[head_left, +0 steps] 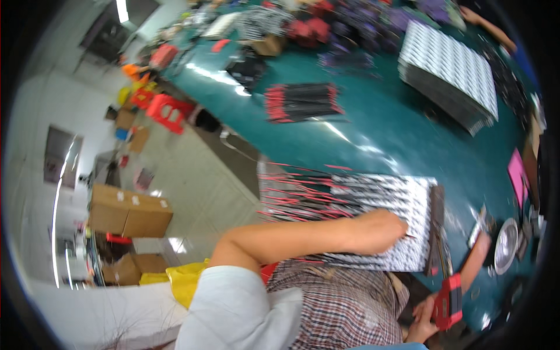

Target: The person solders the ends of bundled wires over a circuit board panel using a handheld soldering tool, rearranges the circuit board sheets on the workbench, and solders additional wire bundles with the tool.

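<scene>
The left hand (380,231) curls over the silver sheet (419,204), what it pinches unclear; below that sheet, the right hand (424,318) grips a red tool (448,303).

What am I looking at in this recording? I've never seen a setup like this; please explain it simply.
There is no machine here: a person works with two bare hands, and the single wide, curved picture comes from a camera worn on their head, looking down. On the green table is a pale patterned panel with red and black wires across its left part. The left hand is at the panel; whatever its fingertips pinch is too blurred to name. The right hand holds a red tool. Farther off are a wire bundle and a stack of patterned panels.
</scene>
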The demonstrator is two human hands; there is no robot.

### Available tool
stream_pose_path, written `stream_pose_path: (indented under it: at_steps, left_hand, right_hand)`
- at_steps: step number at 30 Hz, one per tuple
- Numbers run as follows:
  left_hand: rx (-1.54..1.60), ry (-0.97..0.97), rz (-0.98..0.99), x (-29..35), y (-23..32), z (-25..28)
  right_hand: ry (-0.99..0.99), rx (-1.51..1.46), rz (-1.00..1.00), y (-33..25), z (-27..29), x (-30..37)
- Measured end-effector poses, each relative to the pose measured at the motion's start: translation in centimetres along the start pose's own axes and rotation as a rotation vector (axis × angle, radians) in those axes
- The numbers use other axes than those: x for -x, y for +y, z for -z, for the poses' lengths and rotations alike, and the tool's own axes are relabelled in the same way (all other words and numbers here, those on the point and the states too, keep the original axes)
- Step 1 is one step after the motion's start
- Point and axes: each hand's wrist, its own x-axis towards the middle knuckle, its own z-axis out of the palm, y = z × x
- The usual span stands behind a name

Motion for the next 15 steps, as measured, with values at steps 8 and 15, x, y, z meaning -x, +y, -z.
stream_pose_path:
  at_steps: [8, 15]
  left_hand:
    - [-0.253, 0.382, 0.079, 0.8, 0.4, 1.3]
    - [-0.113, 1.063, 0.022, 1.1, 0.9, 9.1]
  right_hand:
    - [-0.326, -0.18, 0.047, -3.6, -1.5, -2.2]
    - [-0.499, -0.194, 0.607, -3.2, -2.3, -3.5]
